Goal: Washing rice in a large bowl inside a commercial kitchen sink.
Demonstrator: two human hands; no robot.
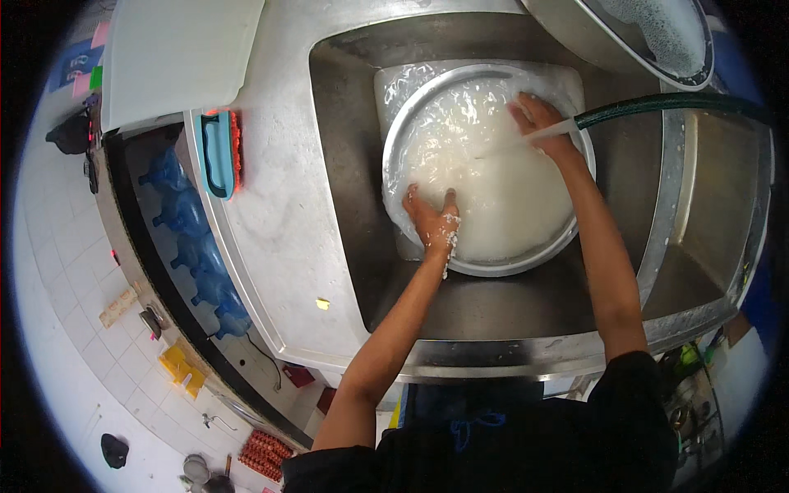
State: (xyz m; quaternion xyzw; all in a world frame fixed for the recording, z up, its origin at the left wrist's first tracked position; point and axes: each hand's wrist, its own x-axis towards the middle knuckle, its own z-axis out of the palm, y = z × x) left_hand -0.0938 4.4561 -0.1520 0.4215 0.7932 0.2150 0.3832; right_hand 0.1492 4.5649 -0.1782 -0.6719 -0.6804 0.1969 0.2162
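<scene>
A wide round metal basin (503, 269) stands in the sink, full of cloudy white water (501, 197). My left hand (433, 223) dips its fingertips into the water at the basin's near left side, thumb and fingers apart. White grains that look like rice (450, 234) cling to its wrist. At the far right side of the basin my right hand (540, 115) is over the water, fingers stretched and slightly blurred. A green hose (657, 101) with a pale nozzle (557, 129) reaches across in front of this hand, pouring water into the basin. Neither hand visibly holds anything.
The steel sink (353, 164) surrounds the basin. A large metal pot with foamy liquid (670, 37) sits at the far right. On the left counter lie a blue scrub brush (217, 156), a yellow scrap (322, 304) and a whitish board (177, 57). Blue water jugs (196, 255) stand lower left.
</scene>
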